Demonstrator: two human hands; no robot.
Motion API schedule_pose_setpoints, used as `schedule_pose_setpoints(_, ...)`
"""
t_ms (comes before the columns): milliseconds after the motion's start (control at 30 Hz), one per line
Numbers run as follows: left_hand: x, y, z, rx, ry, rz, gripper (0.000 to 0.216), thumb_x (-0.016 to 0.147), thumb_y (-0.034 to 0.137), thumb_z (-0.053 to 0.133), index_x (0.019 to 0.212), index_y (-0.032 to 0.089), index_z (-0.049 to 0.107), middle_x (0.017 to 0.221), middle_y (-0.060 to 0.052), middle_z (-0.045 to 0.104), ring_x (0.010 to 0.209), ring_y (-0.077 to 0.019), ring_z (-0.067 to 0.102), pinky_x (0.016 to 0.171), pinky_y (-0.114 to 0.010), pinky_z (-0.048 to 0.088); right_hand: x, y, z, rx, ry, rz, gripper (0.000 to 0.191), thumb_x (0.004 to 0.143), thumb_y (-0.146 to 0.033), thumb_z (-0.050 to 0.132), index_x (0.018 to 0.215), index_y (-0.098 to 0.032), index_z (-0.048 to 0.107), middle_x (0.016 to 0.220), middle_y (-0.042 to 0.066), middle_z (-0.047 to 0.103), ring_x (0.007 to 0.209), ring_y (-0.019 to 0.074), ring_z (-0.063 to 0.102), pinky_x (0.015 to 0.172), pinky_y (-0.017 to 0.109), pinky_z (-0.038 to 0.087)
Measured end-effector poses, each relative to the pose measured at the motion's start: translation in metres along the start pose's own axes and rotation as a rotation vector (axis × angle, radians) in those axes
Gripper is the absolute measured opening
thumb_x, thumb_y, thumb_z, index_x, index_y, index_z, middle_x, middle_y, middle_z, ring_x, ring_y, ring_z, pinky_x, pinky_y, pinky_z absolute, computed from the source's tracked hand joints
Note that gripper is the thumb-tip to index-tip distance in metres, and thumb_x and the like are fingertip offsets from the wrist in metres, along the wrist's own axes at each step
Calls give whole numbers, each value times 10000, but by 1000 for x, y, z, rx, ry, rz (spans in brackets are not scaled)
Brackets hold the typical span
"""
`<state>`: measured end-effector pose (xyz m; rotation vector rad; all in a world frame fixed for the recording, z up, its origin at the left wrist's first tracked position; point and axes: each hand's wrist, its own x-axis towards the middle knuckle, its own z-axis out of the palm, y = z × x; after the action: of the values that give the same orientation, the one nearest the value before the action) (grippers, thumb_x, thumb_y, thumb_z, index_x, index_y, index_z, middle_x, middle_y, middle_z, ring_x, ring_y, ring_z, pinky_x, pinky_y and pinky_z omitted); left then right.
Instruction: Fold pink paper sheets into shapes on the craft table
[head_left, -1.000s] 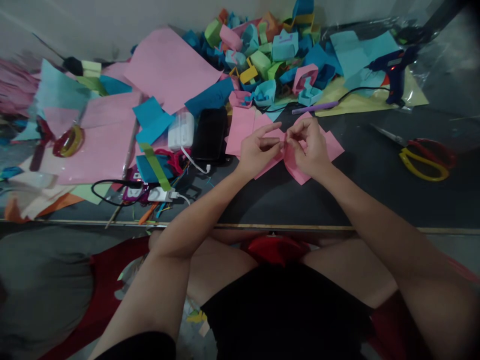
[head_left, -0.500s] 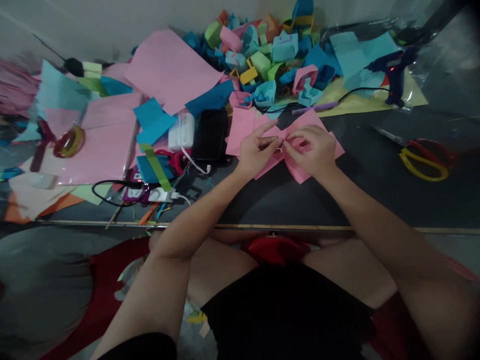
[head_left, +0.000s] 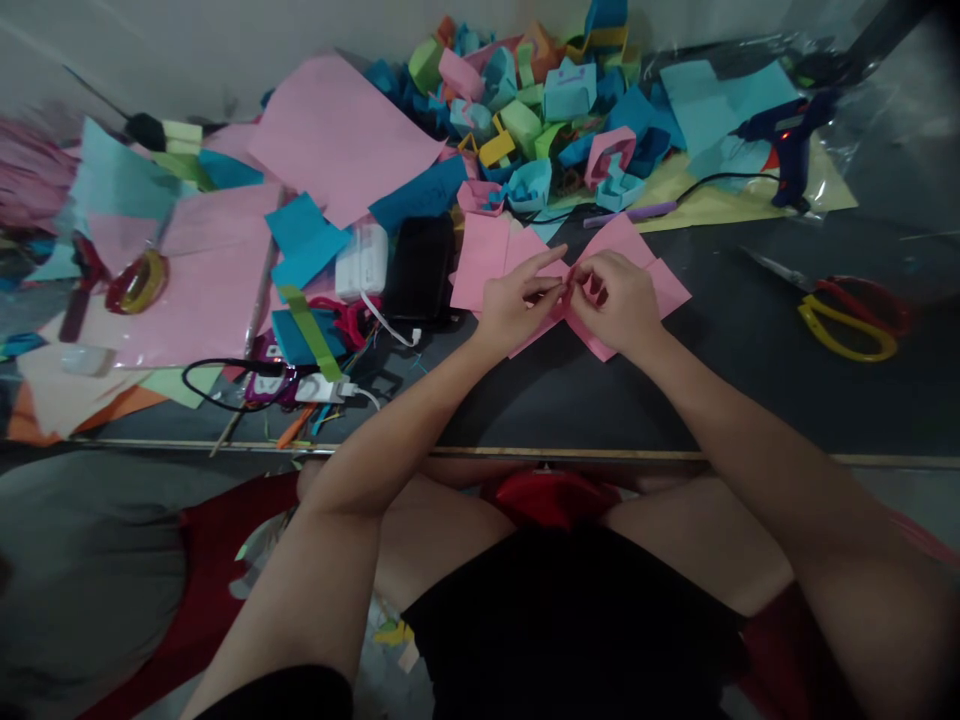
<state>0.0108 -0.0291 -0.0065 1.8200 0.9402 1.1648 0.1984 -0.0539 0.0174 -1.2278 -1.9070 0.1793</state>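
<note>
A pink paper piece (head_left: pixel 663 284) shaped like a bow lies on the dark table (head_left: pixel 570 400) in front of me. My left hand (head_left: pixel 516 304) pinches its middle from the left, index finger stretched over it. My right hand (head_left: pixel 619 300) pinches the same middle from the right, fingers curled. Both hands meet at the fold and hide the centre of the paper.
A heap of folded coloured paper shapes (head_left: pixel 534 110) lies behind. A blue glue gun (head_left: pixel 784 138) and red-yellow scissors (head_left: pixel 849 316) sit to the right. A purple pen (head_left: pixel 628 214), black phone (head_left: pixel 421 266), white charger (head_left: pixel 363 262) and pink sheets (head_left: pixel 339 136) lie to the left.
My right hand shifted slightly over the paper's middle, its fingers lowering then curling again; the pink wings moved a little. My left hand stayed in place.
</note>
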Motion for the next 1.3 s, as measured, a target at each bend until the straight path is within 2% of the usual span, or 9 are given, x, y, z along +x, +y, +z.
schedule_pose_setpoints(200,2,7,1,7,19,-8,394,904,340,718,1273,212,669,959,-35,812,813,-140,771,802,-258,617,3,4,-2,78,-38,-8,43,830,-203,572,835,-246,575,863,36,694,748,184,623,686,337,515)
schedule_pose_setpoints(367,3,5,1,26,56,8,409,894,416,742,1232,202,653,1075,-63,798,731,-118,749,728,-236,607,4,7,-1,159,-26,17,26,832,-218,563,829,-243,567,870,30,701,705,158,606,624,305,516)
schedule_pose_setpoints(533,4,1,1,65,60,51,468,930,503,695,1273,197,608,882,-14,784,713,-118,741,723,-228,597,4,9,1,182,29,-7,28,822,-210,553,812,-236,557,845,26,684,690,148,588,590,288,509)
schedule_pose_setpoints(700,5,1,1,122,72,75,466,935,548,682,1228,194,605,862,-6,764,649,-99,709,670,-214,572,4,9,0,202,27,4,50,825,-202,551,793,-235,533,825,21,652,672,138,562,542,266,486)
schedule_pose_setpoints(867,6,3,0,121,80,36,397,929,494,703,1177,204,594,770,29,723,626,-93,685,648,-209,551,3,17,2,213,25,62,114,873,-248,594,795,-250,510,811,16,624,676,153,565,556,290,510)
schedule_pose_setpoints(1033,7,3,-3,127,109,7,327,908,438,722,1095,212,578,737,52,709,613,-84,669,621,-188,532,2,20,3,250,64,149,213,948,-325,581,772,-256,483,728,-10,569,599,141,545,568,309,512)
schedule_pose_setpoints(1133,7,2,-2,104,100,0,334,916,441,706,1123,219,566,766,43,718,644,-94,690,648,-197,554,2,13,0,277,45,147,233,916,-369,627,749,-247,521,725,-9,606,595,134,565,566,295,512)
schedule_pose_setpoints(1233,5,2,-1,88,84,4,359,929,461,690,1162,221,559,776,35,726,664,-105,706,686,-217,581,3,8,-1,279,10,127,206,843,-413,713,795,-236,620,823,17,708,665,146,627,587,286,535)
schedule_pose_setpoints(1300,5,2,-1,98,73,11,359,926,483,690,1142,225,565,785,30,729,666,-111,712,683,-222,583,3,8,0,263,2,143,195,842,-422,717,833,-229,682,870,34,749,705,163,667,642,309,564)
